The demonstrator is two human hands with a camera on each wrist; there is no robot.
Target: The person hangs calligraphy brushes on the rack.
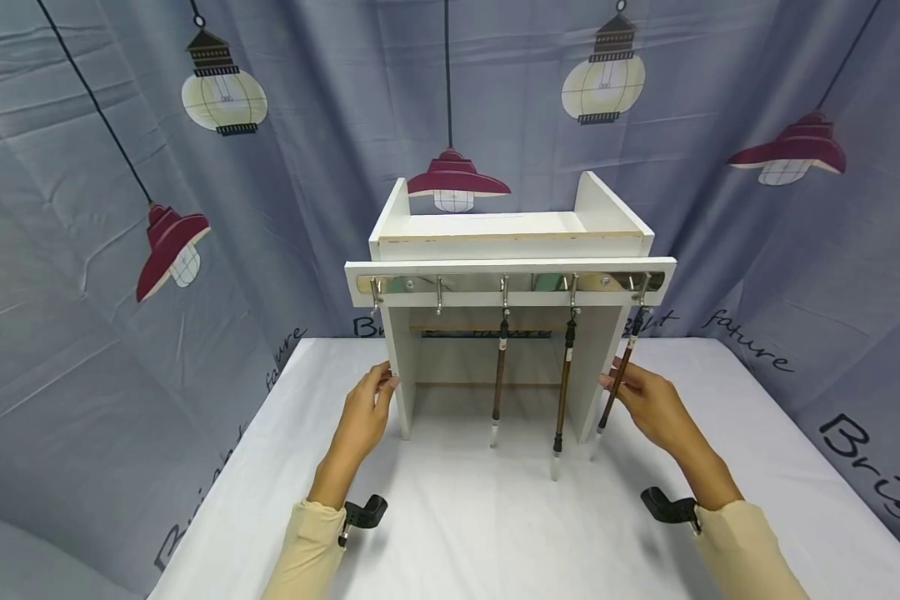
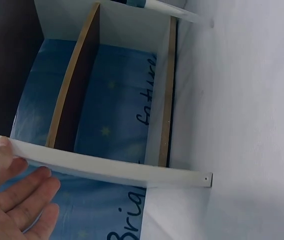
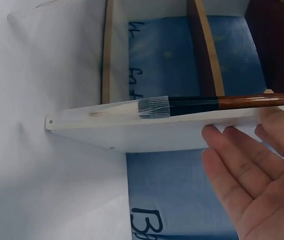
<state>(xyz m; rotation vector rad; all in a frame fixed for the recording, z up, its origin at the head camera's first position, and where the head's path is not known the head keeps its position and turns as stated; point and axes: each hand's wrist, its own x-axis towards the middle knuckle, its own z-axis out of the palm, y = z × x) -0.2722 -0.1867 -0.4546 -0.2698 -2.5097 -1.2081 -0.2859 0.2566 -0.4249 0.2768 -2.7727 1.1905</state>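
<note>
A white wooden shelf (image 1: pixel 510 247) stands on the table, a hook rail (image 1: pixel 471 283) across its front. Three calligraphy brushes with brown handles and clear tip covers hang from hooks: a left brush (image 1: pixel 500 367), a middle brush (image 1: pixel 566 375) and a right brush (image 1: pixel 619 375). My left hand (image 1: pixel 363 408) pinches the left side panel (image 2: pixel 107 164) by its front edge, thumb over the edge, other fingers loosely spread outside. On the opposite side panel (image 3: pixel 156 131), my right hand (image 1: pixel 656 408) holds the edge the same way. The right brush crosses in front of its thumb.
A white cloth covers the table (image 1: pixel 450 533). Behind the shelf hangs a blue-grey curtain (image 1: pixel 307 167) printed with lamps and lettering. Two hooks at the rail's left, including one hook (image 1: pixel 439 294), carry no brush. Black wrist mounts (image 1: pixel 365 511) stick out from both sleeves.
</note>
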